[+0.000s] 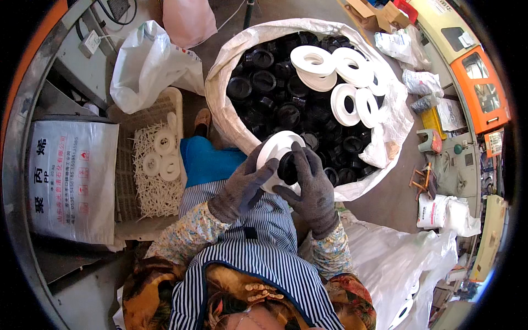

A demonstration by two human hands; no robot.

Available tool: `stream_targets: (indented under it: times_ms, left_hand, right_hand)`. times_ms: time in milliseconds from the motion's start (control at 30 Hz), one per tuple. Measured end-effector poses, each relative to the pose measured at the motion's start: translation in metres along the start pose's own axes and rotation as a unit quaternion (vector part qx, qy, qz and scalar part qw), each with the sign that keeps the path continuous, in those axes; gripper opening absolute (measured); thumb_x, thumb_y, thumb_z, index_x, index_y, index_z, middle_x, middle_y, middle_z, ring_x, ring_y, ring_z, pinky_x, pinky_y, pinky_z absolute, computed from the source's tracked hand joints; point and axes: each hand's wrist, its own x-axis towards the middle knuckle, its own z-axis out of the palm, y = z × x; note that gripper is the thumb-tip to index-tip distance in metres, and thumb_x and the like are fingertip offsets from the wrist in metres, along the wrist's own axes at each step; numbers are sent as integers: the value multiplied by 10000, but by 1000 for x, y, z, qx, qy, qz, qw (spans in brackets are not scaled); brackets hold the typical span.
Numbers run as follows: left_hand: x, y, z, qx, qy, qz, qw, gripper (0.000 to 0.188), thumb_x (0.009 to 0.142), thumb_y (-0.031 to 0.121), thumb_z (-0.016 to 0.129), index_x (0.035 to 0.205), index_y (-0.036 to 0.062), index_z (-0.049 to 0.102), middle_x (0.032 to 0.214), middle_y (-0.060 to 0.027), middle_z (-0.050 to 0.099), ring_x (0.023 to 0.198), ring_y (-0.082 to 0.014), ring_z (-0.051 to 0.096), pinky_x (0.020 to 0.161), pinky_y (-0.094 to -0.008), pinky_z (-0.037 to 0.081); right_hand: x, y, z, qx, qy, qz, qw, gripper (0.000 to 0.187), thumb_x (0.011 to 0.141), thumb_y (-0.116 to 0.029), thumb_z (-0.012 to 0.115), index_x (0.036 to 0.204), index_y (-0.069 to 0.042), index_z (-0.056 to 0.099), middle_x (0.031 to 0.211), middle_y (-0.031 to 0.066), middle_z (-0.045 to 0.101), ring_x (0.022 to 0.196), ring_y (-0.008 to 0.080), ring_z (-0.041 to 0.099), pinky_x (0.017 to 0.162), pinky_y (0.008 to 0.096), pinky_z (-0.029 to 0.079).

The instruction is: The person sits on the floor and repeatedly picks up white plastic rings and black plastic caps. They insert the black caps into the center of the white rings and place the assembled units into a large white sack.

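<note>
Both hands wear dark grey gloves and meet in front of my striped apron. My left hand (237, 190) is closed on the left rim of a white plastic ring (275, 147). In my right hand (314, 192) the fingers wrap round a black plastic fitting (287, 168), which sits at the ring's middle; whether it is inside the hole I cannot tell. Just beyond stands a big white woven sack (225, 104), full of black ribbed fittings (264, 81). Several more white rings (313, 60) lie on top of them at the sack's right side.
A plastic crate (177, 113) on the left holds thin white sticks (148, 190) and white rings (164, 141). Beside it lies a printed silver-white bag (74, 181). Clear plastic sheeting (379, 247) spreads at my right. A small wooden stool (422, 181) and filled bags (432, 212) stand farther right.
</note>
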Motion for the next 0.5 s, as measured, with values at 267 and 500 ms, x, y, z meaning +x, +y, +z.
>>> stream_targets:
  times_ms: [267,500]
  left_hand:
    - [-5,2,-20,224,-97,134,960,703,988,322,649,1542,65,300,1404,-150,507,1268,-238,543,1049,-347,501]
    - [0,7,-24,162,-103,42,981,820,966,490,630,1550,38,272,1429,-190,476,1326,-267,504,1123,-367,437]
  right_hand:
    - [4,-4,-2,9,-57,1,998,836,689,-344,886,1363,-31,502,1238,202,582,1014,371,683,794,408,603]
    - [8,-2,-2,-36,-63,-43,996,894,647,-441,887,1351,-37,512,1125,175,617,924,331,693,697,401,586]
